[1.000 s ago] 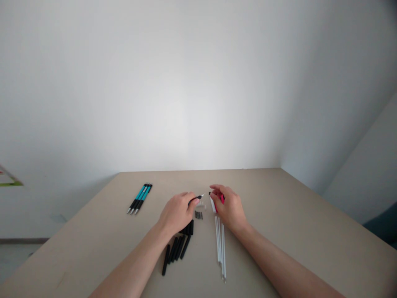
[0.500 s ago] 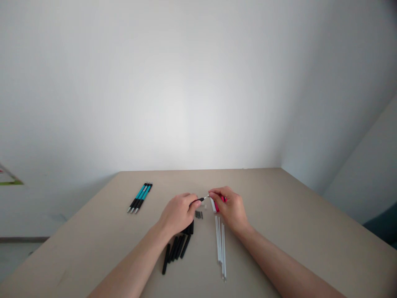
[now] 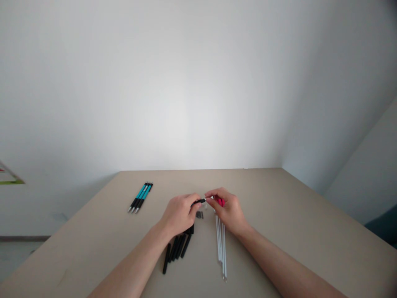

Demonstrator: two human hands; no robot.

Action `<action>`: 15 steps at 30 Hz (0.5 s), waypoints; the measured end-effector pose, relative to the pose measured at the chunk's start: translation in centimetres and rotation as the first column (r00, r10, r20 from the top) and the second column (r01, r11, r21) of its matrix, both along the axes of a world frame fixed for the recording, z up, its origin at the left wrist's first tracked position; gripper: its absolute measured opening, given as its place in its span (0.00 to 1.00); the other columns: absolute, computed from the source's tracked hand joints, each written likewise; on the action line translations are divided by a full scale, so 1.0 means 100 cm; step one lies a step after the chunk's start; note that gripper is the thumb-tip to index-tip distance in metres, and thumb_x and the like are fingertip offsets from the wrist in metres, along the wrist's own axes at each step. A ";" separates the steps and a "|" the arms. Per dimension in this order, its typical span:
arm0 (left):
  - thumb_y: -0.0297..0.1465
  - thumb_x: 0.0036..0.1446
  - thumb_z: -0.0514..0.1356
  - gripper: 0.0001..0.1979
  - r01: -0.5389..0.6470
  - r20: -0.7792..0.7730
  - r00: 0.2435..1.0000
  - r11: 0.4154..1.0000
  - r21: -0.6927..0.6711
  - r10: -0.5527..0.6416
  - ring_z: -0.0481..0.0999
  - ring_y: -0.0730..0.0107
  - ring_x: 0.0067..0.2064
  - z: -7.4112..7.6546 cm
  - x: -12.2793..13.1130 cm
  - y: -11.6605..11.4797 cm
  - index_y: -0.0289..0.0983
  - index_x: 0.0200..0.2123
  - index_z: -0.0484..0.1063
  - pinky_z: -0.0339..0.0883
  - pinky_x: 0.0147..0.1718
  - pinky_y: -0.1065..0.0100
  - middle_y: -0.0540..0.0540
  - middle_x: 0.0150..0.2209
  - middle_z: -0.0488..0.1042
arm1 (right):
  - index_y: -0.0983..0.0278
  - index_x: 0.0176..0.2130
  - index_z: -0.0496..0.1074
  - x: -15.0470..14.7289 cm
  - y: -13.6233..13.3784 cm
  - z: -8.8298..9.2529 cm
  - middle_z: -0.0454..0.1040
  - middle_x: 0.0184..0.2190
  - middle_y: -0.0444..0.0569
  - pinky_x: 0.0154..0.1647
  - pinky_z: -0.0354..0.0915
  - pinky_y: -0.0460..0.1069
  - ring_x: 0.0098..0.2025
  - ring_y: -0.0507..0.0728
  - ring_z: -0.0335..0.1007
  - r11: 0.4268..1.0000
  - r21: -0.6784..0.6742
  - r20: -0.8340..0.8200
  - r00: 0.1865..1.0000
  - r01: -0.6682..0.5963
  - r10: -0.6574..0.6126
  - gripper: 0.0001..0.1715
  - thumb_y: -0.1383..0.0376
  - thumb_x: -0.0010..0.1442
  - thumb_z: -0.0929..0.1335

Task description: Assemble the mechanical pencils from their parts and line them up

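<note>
From where I stand, the desk (image 3: 279, 219) is a broad beige top, its far edge running along a bare white wall (image 3: 186, 91) that is brightest in the middle and greyer toward the sides. Another stretch of wall slants in on the right, with something dark teal (image 3: 384, 225) cut off at the edge. To the left I can see a green-edged panel (image 3: 10, 177) on the wall and, lower down, a dark skirting strip (image 3: 23, 239) above a pale floor (image 3: 14, 253).

The person's hands nearly meet over the middle of the desk. The left hand (image 3: 180, 213) pinches a slim black piece (image 3: 199, 201); the right hand (image 3: 228, 210) has its fingertips at the piece's pale end, and I can't tell whether they grip anything. Something pink (image 3: 221, 202) shows behind the right fingers. Small grey pieces (image 3: 199, 215) lie in a row just below, black tubes (image 3: 177, 247) lie near the left wrist, and white rods (image 3: 221, 250) beside the right. Three teal-and-black pens (image 3: 140, 198) lie side by side, well apart, toward the left.
</note>
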State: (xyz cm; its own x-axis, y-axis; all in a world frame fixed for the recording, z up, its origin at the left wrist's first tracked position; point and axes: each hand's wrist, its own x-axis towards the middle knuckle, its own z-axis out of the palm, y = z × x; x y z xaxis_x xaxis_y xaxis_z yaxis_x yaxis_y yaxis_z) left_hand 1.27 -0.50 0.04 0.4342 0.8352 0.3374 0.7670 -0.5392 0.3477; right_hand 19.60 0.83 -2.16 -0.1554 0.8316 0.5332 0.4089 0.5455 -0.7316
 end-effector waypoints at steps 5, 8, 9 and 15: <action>0.32 0.61 0.53 0.10 0.050 0.050 0.997 0.998 0.027 -0.051 0.75 0.68 0.41 0.000 0.001 0.000 0.43 0.44 0.70 0.64 0.39 0.70 0.50 0.41 0.77 | 0.62 0.36 0.75 -0.001 0.001 0.000 0.76 0.32 0.47 0.35 0.65 0.49 0.31 0.54 0.69 0.999 -0.016 -0.034 0.998 -0.051 0.050 0.07 0.68 0.55 0.67; 0.34 0.60 0.54 0.08 0.050 0.044 0.998 0.998 0.038 -0.051 0.75 0.69 0.38 0.001 0.001 0.000 0.42 0.40 0.71 0.64 0.36 0.71 0.51 0.38 0.77 | 0.62 0.35 0.75 -0.001 0.000 0.000 0.77 0.32 0.47 0.36 0.65 0.49 0.32 0.54 0.70 0.996 -0.036 -0.040 0.996 -0.075 0.074 0.07 0.68 0.55 0.67; 0.35 0.60 0.54 0.08 0.049 0.036 0.998 0.998 0.041 -0.050 0.75 0.70 0.36 0.001 0.001 0.000 0.42 0.38 0.72 0.63 0.35 0.71 0.51 0.36 0.77 | 0.62 0.35 0.75 -0.001 0.000 0.001 0.77 0.32 0.47 0.36 0.65 0.49 0.32 0.54 0.70 0.996 -0.041 -0.037 0.996 -0.081 0.079 0.06 0.68 0.55 0.67; 0.35 0.63 0.51 0.10 0.058 0.013 0.998 0.995 0.076 -0.059 0.74 0.71 0.33 0.003 0.002 0.000 0.41 0.37 0.72 0.61 0.32 0.72 0.50 0.33 0.76 | 0.63 0.37 0.74 0.000 -0.004 0.003 0.76 0.33 0.48 0.36 0.65 0.49 0.32 0.54 0.69 0.994 -0.007 -0.007 0.994 -0.109 0.109 0.08 0.69 0.55 0.67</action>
State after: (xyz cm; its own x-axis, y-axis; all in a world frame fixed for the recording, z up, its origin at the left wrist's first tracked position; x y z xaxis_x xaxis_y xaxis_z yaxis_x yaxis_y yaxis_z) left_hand 1.42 -0.54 0.36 0.4758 0.7807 0.4051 0.7287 -0.6078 0.3155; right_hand 19.59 0.47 -1.88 -0.2415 0.8138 0.5286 0.3423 0.5812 -0.7383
